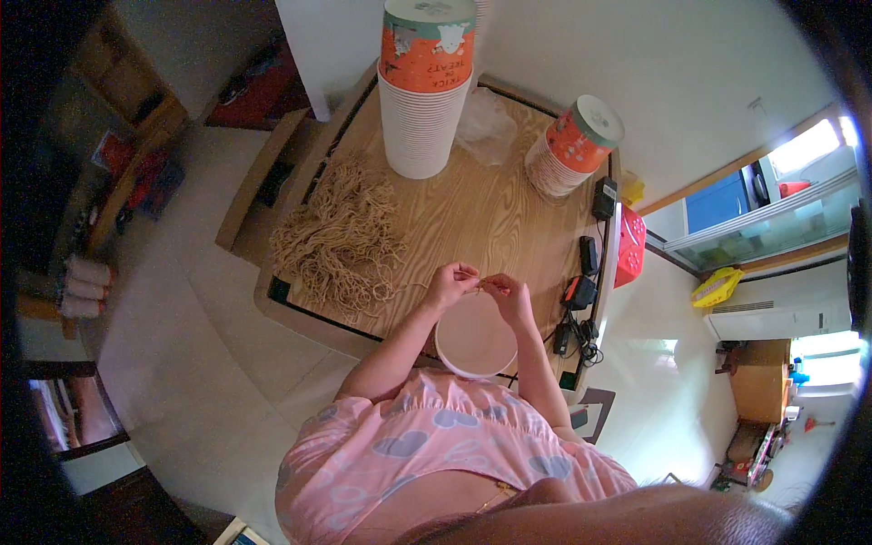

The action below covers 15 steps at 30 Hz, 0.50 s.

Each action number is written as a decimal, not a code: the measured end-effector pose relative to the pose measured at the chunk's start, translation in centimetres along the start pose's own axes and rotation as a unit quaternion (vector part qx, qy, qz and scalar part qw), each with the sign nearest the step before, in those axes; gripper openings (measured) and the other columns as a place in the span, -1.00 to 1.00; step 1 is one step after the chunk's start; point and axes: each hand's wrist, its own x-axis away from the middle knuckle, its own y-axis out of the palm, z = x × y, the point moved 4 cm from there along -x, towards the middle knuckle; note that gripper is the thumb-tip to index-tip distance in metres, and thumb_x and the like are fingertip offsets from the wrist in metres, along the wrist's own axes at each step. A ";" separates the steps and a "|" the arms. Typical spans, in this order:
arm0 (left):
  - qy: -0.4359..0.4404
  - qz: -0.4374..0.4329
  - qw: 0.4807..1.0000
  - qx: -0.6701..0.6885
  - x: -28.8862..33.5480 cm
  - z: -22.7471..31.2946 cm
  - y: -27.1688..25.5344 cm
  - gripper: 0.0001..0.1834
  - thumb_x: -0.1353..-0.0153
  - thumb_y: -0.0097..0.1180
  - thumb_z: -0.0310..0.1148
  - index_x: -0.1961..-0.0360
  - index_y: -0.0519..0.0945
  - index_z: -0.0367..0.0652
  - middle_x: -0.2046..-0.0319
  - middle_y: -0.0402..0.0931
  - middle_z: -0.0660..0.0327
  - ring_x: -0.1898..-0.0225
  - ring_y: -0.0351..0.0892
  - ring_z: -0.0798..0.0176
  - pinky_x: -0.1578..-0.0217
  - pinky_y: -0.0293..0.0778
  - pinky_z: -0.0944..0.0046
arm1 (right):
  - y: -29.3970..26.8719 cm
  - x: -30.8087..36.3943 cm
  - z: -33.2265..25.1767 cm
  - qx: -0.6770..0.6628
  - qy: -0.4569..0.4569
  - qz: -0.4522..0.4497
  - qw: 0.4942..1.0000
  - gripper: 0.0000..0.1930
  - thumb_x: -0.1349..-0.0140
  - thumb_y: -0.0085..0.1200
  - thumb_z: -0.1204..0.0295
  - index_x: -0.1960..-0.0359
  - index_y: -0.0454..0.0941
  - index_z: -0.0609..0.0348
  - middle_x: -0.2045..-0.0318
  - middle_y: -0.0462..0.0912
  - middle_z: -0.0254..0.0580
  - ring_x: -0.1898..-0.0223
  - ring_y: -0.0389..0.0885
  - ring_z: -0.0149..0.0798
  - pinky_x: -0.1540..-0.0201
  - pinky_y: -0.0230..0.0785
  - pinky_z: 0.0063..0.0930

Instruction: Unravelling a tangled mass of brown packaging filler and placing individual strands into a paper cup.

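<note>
My left hand (450, 285) and my right hand (508, 298) meet over the far rim of a white paper bucket (477, 341), which faces me with its mouth open. Fingertips of both hands are pinched on a thin brownish cord (482, 283); its ends and any knot are too small to make out. A loose tangled heap of beige twisted cords (341, 238) lies left of my left hand, on the wooden table (463, 222).
A tall stack of upturned paper buckets (422, 132) stands at the back, beside a crumpled clear plastic bag (486, 125). A shorter bucket stack (574, 147) is at the far right. Black adapters with cables (578, 292) line the right edge, next to a red basket (630, 245).
</note>
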 end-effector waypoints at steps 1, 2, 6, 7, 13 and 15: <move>0.000 -0.001 1.000 0.000 0.0 0.2 0.0 -0.84 0.04 0.12 -0.56 0.36 0.49 -0.22 0.45 0.50 0.27 0.41 0.48 0.40 0.37 0.44 0.41 | 0.0 0.0 0.1 -0.012 0.003 -0.002 1.000 -0.91 -0.05 0.03 0.53 0.41 0.54 0.26 0.49 0.59 -0.26 0.44 0.47 -0.49 0.36 0.33 -0.58; -0.002 -0.004 1.000 -0.004 0.1 0.3 0.1 -0.85 0.04 0.12 -0.56 0.37 0.50 -0.23 0.46 0.50 0.27 0.42 0.47 0.40 0.37 0.43 0.41 | 0.0 -0.1 0.3 -0.024 0.007 -0.005 1.000 -0.92 -0.05 0.03 0.54 0.43 0.54 0.27 0.50 0.59 -0.26 0.44 0.47 -0.49 0.36 0.33 -0.58; 0.010 -0.009 0.999 -0.033 0.4 0.9 0.4 -0.88 0.03 0.11 -0.54 0.40 0.53 -0.24 0.46 0.52 0.28 0.43 0.47 0.41 0.37 0.41 0.42 | 0.1 -0.3 1.3 -0.031 0.014 -0.001 0.999 -0.90 -0.08 -0.01 0.51 0.43 0.53 0.27 0.50 0.58 -0.26 0.44 0.47 -0.47 0.36 0.33 -0.57; 0.010 -0.011 0.999 -0.033 0.4 1.0 0.5 -0.88 0.03 0.11 -0.54 0.40 0.53 -0.24 0.46 0.52 0.28 0.43 0.47 0.41 0.37 0.41 0.42 | 0.1 -0.5 1.8 -0.040 0.001 0.000 0.999 -0.89 -0.11 -0.03 0.49 0.42 0.50 0.28 0.52 0.56 -0.28 0.45 0.45 -0.49 0.37 0.31 -0.60; -0.002 -0.035 0.997 -0.070 0.4 1.0 0.5 -0.89 0.01 0.09 -0.50 0.40 0.56 -0.24 0.47 0.53 0.29 0.43 0.48 0.44 0.37 0.40 0.43 | 0.4 -0.8 1.4 -0.024 0.020 -0.005 1.000 -0.86 -0.13 -0.08 0.45 0.45 0.47 0.27 0.53 0.56 -0.23 0.44 0.47 -0.43 0.34 0.33 -0.54; -0.008 -0.029 0.998 -0.061 0.5 1.1 0.6 -0.90 0.01 0.10 -0.50 0.41 0.56 -0.24 0.48 0.53 0.30 0.44 0.47 0.44 0.38 0.40 0.43 | 0.4 -0.8 1.7 -0.031 0.030 -0.006 0.999 -0.86 -0.13 -0.08 0.44 0.46 0.47 0.26 0.53 0.55 -0.22 0.45 0.47 -0.43 0.34 0.33 -0.53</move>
